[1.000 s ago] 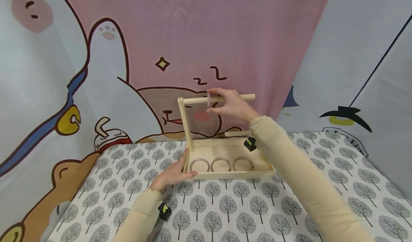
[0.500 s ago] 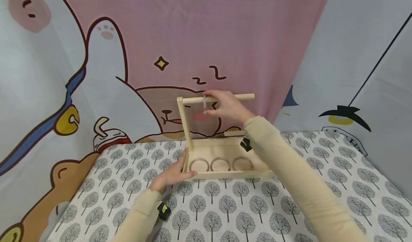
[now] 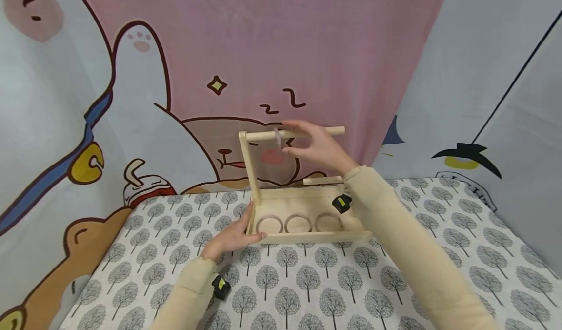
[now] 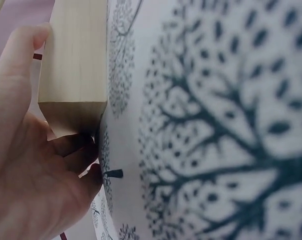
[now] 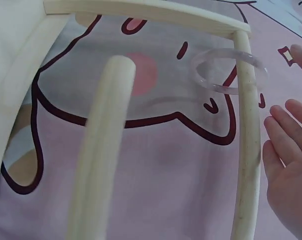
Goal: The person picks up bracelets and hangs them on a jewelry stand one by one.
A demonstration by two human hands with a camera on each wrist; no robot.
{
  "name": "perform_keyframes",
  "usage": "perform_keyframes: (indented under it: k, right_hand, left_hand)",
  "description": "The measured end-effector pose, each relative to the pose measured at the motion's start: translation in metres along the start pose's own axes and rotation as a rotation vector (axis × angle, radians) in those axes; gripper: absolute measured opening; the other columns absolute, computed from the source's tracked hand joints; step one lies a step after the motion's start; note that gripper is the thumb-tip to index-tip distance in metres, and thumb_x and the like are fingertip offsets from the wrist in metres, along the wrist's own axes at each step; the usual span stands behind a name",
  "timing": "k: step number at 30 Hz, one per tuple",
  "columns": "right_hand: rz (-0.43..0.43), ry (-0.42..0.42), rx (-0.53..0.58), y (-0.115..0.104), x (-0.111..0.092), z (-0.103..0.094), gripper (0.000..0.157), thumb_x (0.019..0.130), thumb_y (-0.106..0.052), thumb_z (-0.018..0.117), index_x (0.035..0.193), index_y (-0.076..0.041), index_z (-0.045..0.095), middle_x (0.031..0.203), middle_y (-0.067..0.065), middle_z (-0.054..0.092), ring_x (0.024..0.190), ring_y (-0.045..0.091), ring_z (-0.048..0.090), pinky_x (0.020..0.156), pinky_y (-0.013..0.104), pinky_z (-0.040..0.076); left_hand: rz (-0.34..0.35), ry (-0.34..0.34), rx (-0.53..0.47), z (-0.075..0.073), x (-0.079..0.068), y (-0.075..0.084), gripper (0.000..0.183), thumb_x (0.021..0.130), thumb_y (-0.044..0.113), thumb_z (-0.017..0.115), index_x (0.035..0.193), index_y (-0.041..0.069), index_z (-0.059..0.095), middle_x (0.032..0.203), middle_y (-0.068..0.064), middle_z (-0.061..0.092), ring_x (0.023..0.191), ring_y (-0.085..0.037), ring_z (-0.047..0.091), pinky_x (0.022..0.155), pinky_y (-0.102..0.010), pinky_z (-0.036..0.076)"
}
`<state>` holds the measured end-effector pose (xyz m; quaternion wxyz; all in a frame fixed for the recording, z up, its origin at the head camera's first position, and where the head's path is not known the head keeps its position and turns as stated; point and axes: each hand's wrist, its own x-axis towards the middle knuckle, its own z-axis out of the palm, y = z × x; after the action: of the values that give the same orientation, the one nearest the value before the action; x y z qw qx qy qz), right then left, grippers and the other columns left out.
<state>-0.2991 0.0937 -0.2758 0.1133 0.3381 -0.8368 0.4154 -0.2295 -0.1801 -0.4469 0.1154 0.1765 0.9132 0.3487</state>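
A pale wooden bangle stand (image 3: pixel 251 171) with a tray base stands on the cloth. Around its upper rod (image 3: pixel 261 135) hangs a clear pinkish bangle (image 3: pixel 277 139), which the right wrist view shows encircling the rod (image 5: pixel 248 165). My right hand (image 3: pixel 322 147) is beside that bangle, thumb and fingers spread; in its wrist view the hand (image 5: pixel 295 155) stands apart from both ring and rod. My left hand (image 3: pixel 234 236) grips the tray's front left corner, thumb at the front wall (image 4: pixel 76 55) and fingers curled at the side. Three bangles, one of them here (image 3: pixel 285 224), lie in the tray.
A lower, shorter rod (image 3: pixel 322 180) sticks out behind the tray, seen close up as a round-ended peg (image 5: pixel 103 135) in the right wrist view. A tree-print cloth (image 3: pixel 287 281) covers the table. Behind hangs a pink cartoon curtain (image 3: pixel 342 51).
My right hand slid the bangle leftward along the upper rod, then let go and drew back slightly right. The bangle now hangs from the rod. My left hand keeps its grip on the tray corner.
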Motion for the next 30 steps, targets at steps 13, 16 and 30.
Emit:
perform_keyframes:
  k: [13, 16, 30]
  right_hand:
    - [-0.155, 0.044, 0.088, -0.001, -0.031, 0.015, 0.054, 0.084, -0.016, 0.077, 0.132, -0.004, 0.058, 0.133, 0.005, 0.058, 0.126, 0.021, 0.049, 0.107, 0.037, 0.037]
    - [-0.168, 0.018, 0.074, -0.001, -0.036, 0.02, 0.054, 0.083, -0.015, 0.078, 0.132, -0.004, 0.058, 0.131, 0.005, 0.059, 0.123, 0.022, 0.051, 0.106, 0.039, 0.039]
    - [-0.185, -0.126, 0.125, 0.004, -0.061, 0.044, 0.046, 0.086, -0.016, 0.075, 0.128, -0.003, 0.06, 0.127, 0.005, 0.061, 0.117, 0.018, 0.055, 0.101, 0.035, 0.044]
  left_hand:
    - [0.005, 0.006, -0.016, -0.001, 0.0, 0.0, 0.105, 0.088, 0.045, 0.068, 0.154, 0.005, -0.003, 0.136, -0.033, 0.045, 0.104, -0.038, 0.059, 0.092, -0.059, 0.046]
    - [0.005, 0.008, -0.022, -0.001, 0.0, 0.001, 0.105, 0.088, 0.044, 0.068, 0.154, 0.005, -0.004, 0.134, -0.032, 0.047, 0.103, -0.037, 0.06, 0.091, -0.058, 0.047]
    - [0.017, 0.005, -0.037, -0.002, 0.0, 0.001, 0.106, 0.087, 0.042, 0.069, 0.154, 0.006, -0.004, 0.133, -0.03, 0.048, 0.105, -0.037, 0.058, 0.091, -0.059, 0.046]
